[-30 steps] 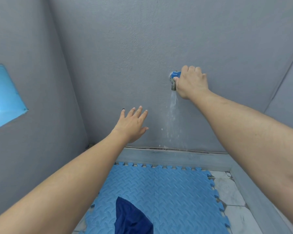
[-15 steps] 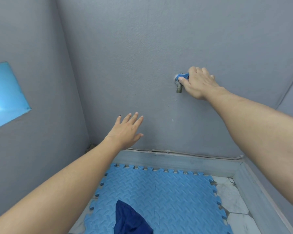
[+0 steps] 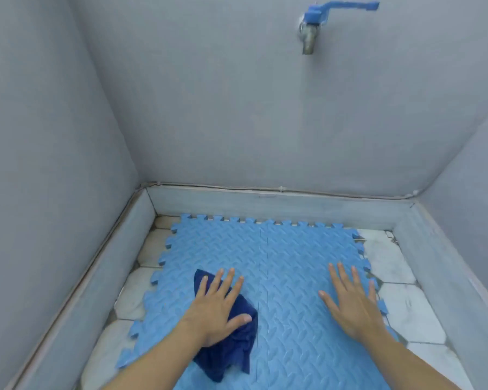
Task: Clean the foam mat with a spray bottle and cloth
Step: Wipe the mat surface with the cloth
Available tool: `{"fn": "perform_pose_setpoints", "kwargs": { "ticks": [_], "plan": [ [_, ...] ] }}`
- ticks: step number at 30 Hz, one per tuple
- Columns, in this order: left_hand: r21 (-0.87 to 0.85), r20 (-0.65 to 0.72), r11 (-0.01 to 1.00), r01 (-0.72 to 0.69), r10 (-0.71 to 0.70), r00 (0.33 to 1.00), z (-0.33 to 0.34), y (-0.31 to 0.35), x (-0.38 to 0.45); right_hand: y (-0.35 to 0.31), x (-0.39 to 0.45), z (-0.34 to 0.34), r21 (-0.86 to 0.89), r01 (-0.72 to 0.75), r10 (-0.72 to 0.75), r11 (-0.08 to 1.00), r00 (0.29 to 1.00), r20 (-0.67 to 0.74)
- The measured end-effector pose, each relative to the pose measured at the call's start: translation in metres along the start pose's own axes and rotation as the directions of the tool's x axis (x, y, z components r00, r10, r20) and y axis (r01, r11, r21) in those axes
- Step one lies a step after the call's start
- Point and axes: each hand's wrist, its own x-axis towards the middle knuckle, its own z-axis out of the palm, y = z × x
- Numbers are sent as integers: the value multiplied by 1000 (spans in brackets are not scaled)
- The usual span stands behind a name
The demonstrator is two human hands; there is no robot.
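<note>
The light blue foam mat (image 3: 279, 249) with puzzle edges lies on the tiled floor of a walled corner. A dark blue cloth (image 3: 231, 353) rests crumpled on the mat's left half. My left hand (image 3: 219, 308) lies flat on the cloth, fingers spread and pressing it onto the mat. My right hand (image 3: 350, 302) lies flat on the bare right half of the mat with fingers apart and holds nothing. No spray bottle is in view.
A metal tap with a blue lever handle (image 3: 312, 23) sticks out of the grey back wall, with no water running. Grey walls and a low grey curb (image 3: 265, 204) close in the floor on three sides. White floor tiles (image 3: 389, 263) show beside the mat.
My right hand left the tap handle and came down onto the mat. My left hand dropped from mid-air onto the cloth. The water stopped, and the view tilted down.
</note>
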Motion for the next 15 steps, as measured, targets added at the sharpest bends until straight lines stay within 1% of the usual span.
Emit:
{"fn": "perform_pose_setpoints", "kwargs": {
  "ticks": [1, 2, 3, 5, 7, 8, 9, 10, 11, 12, 13, 14, 15],
  "plan": [
    [2, 61, 1000, -3, 3, 998, 23, 5, -6, 10, -4, 21, -2, -35, 35, 999, 999, 35],
    [8, 89, 1000, 6, -6, 996, 41, 8, -8, 16, -7, 36, 0, -60, 60, 998, 997, 49],
    [6, 88, 1000, 20, -20, 996, 55, 9, -7, 19, -8, 48, 9, -73, 72, 997, 997, 38],
    [-17, 9, 1000, 26, -26, 1000, 80, 6, -1, 21, -7, 64, 31, -65, 66, 997, 997, -39],
    [-42, -127, 998, 44, -49, 991, 90, -3, 9, 22, -6, 68, 41, -50, 54, 998, 995, -86],
    [-67, -178, 993, 93, -104, 978, 92, -13, 14, 22, -7, 70, 41, -40, 43, 998, 995, -95],
    [-114, -230, 977, 179, -201, 952, 91, -25, 21, 23, -7, 72, 36, -32, 36, 999, 994, -107],
    [-170, -291, 941, 292, -331, 898, 90, -39, 30, 24, -7, 73, 32, -31, 34, 999, 992, -122],
    [-245, -336, 876, 414, -478, 812, 87, -54, 41, 25, -6, 73, 33, -33, 37, 999, 989, -141],
    [-343, -346, 780, 524, -623, 701, 82, -67, 53, 25, -5, 73, 39, -34, 40, 999, 987, -153],
    [-433, -321, 661, 613, -748, 581, 77, -78, 64, 25, -4, 73, 42, -31, 37, 999, 987, -157],
    [-495, -266, 539, 681, -841, 472, 73, -84, 73, 24, -4, 73, 40, -25, 31, 999, 987, -157],
    [-525, -198, 442, 727, -894, 401, 71, -85, 80, 25, -4, 74, 37, -20, 25, 999, 987, -159]
  ]
}}
